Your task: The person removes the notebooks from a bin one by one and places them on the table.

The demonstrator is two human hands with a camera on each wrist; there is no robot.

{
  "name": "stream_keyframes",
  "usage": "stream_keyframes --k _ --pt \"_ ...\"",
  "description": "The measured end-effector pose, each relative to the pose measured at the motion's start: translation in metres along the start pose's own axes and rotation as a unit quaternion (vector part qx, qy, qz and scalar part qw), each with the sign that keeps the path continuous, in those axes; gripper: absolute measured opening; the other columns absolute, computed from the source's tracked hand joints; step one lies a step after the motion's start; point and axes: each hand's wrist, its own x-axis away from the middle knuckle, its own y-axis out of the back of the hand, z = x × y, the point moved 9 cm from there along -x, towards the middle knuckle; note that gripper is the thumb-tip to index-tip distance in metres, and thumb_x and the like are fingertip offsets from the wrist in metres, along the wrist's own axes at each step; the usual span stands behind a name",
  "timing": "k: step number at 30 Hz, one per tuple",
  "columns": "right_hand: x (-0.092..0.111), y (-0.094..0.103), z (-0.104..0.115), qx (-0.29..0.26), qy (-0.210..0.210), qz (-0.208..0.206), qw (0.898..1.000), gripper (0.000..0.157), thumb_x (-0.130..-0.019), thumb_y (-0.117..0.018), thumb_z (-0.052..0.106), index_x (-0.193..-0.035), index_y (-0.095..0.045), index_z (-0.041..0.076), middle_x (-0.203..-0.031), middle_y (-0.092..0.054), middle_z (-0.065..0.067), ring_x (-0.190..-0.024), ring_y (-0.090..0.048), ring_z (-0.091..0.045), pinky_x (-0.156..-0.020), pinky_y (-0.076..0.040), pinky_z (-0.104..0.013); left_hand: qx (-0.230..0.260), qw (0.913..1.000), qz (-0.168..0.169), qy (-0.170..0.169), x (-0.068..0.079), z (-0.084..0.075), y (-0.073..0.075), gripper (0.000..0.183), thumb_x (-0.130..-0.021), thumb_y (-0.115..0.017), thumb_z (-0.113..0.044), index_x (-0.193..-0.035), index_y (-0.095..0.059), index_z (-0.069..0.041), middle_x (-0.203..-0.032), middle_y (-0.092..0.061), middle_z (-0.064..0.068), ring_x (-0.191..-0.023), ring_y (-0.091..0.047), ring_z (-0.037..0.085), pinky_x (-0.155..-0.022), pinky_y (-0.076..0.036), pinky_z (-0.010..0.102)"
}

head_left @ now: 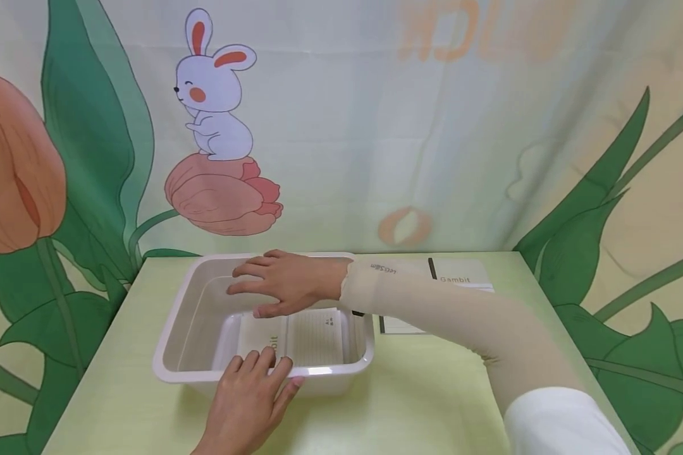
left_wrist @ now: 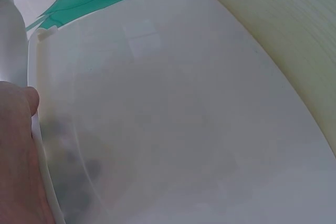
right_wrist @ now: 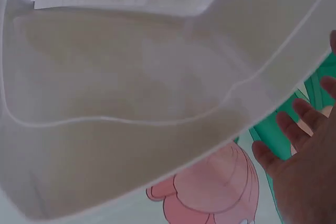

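Observation:
A white plastic basin (head_left: 205, 376) stands on the table. My left hand (head_left: 245, 395) grips its front rim, fingers hooked over the edge and thumb along the outer side. In the left wrist view, the basin's wall (left_wrist: 173, 103) fills most of the picture, with part of the hand (left_wrist: 18, 156) at its edge. Above the basin my right hand (head_left: 290, 278) is spread and holds nothing; the right wrist view shows its parted fingers (right_wrist: 291, 129) beside the rim. On the basin floor lies paper stationery (head_left: 315, 338), one part lined and another lettered in green, partly hidden by the hands.
Right of the basin, partly under my right forearm, lie more paper items, one a pad marked Gambit (head_left: 461, 275) with a dark strip. The pale green table (head_left: 427, 392) meets a printed curtain (head_left: 330, 126) at the back.

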Motion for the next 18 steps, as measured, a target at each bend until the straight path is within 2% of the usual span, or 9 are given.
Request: stream_keyframes --k 4,9,13,18 --pt "-0.015 -0.018 0.012 0.032 0.016 0.053 0.998 0.061 -0.100 -0.035 0.059 -0.154 -0.023 0.034 -0.160 -0.027 0.004 -0.150 -0.025 -0.016 -0.121 -0.024 -0.039 0.000 1.0000 -0.002 0.003 0.001 0.001 0.001 0.045 -0.103 -0.031 -0.054 -0.095 -0.058 -0.018 -0.088 -0.053 0.002 -0.075 -0.053 0.022 -0.067 -0.040 0.035" --pt "-0.028 -0.039 0.028 0.051 0.029 0.095 0.994 0.060 -0.099 -0.037 0.061 -0.153 -0.021 0.040 -0.160 -0.027 0.009 -0.149 -0.025 -0.012 -0.118 -0.030 -0.035 0.002 0.9999 -0.011 0.000 0.001 0.001 0.001 0.050 -0.104 -0.025 -0.055 -0.095 -0.058 -0.018 -0.087 -0.052 0.002 -0.076 -0.053 0.023 -0.068 -0.039 0.035" --pt "-0.037 -0.056 0.037 0.067 0.043 0.116 0.990 0.060 -0.099 -0.037 0.061 -0.154 -0.019 0.042 -0.161 -0.024 0.011 -0.149 -0.025 -0.011 -0.116 -0.032 -0.036 0.002 0.9999 -0.013 0.000 0.001 0.000 0.001 0.052 -0.104 -0.023 -0.055 -0.096 -0.057 -0.017 -0.087 -0.052 0.002 -0.078 -0.055 0.022 -0.071 -0.040 0.036" --pt "-0.044 -0.074 0.041 0.061 0.052 0.134 0.988 0.059 -0.100 -0.040 0.057 -0.154 -0.021 0.042 -0.162 -0.024 0.012 -0.147 -0.029 -0.012 -0.117 -0.032 -0.040 0.004 1.0000 0.002 0.003 0.001 0.000 -0.001 0.048 -0.103 -0.028 -0.056 -0.096 -0.057 -0.018 -0.087 -0.051 0.001 -0.076 -0.055 0.020 -0.071 -0.040 0.036"
